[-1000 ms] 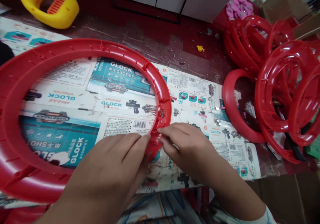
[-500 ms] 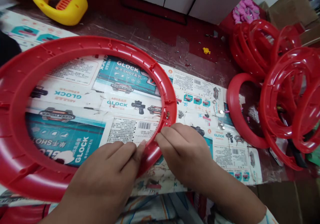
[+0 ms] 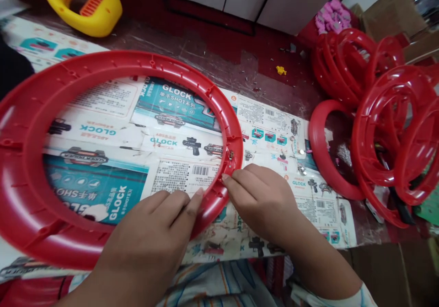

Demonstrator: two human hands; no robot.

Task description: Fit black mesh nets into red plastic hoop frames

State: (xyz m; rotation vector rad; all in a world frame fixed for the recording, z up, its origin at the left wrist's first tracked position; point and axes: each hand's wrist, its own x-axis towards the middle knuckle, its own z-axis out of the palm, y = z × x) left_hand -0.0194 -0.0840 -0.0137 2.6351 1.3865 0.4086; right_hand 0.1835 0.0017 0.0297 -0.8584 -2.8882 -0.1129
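Observation:
A large red plastic ring lies with its hollow, ribbed side up on printed cardboard. Small metal parts sit in its channel at the right. My left hand is closed on the near right part of the ring, its index finger along the inner wall. My right hand is pinched at the ring's right edge, just below the metal parts. Whatever lies between its fingertips is too small to make out.
Several red rings are heaped at the right, beside pink parts. A yellow ring-shaped piece is at the back left. A small yellow bit and a black wire frame are at the back.
My right hand has shifted slightly right, and its fingertips show more of the channel beside them. My left hand keeps its hold on the ring. The view has moved a little.

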